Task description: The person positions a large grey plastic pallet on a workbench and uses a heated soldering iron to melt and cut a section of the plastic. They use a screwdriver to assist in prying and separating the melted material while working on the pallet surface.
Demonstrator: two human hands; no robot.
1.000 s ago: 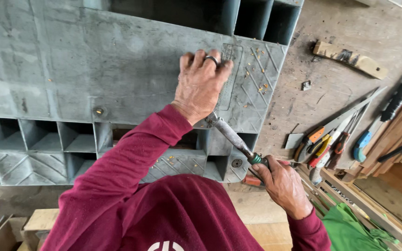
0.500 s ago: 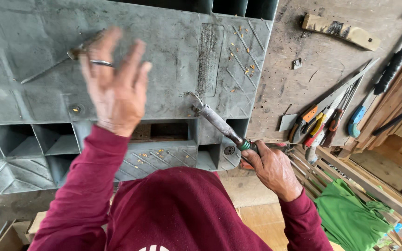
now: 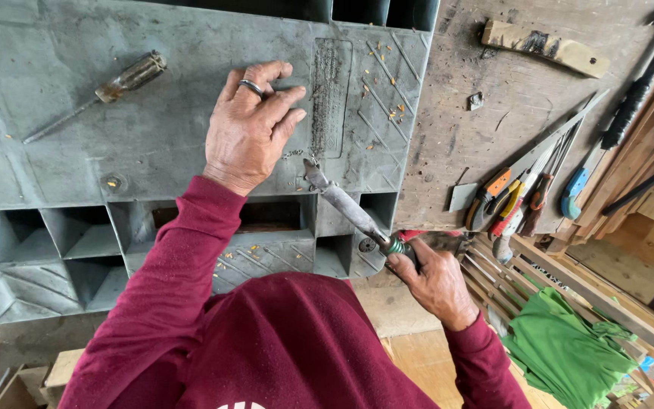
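Fingers of the left hand (image 3: 251, 129) lie spread and flat on the grey plastic pallet (image 3: 77, 83), palm down near the middle of its top face, a ring on one finger; the hand holds nothing and only presses on the surface. Just beside it, toward the pallet's near edge, the right hand (image 3: 433, 280) is closed around the green-collared handle of a chisel (image 3: 346, 208), whose worn metal shaft slants up from the near edge so that its tip touches the pallet close to the left hand's thumb. An old screwdriver (image 3: 104, 95) rests loose on the pallet toward its far left, well apart from both hands. Off the pallet's right edge, on the wooden workbench (image 3: 524, 106), lie pliers (image 3: 497, 201) with orange grips among other hand tools, and a wooden block (image 3: 546, 47) near the far edge. A green cloth (image 3: 569, 348) hangs at the near right corner.
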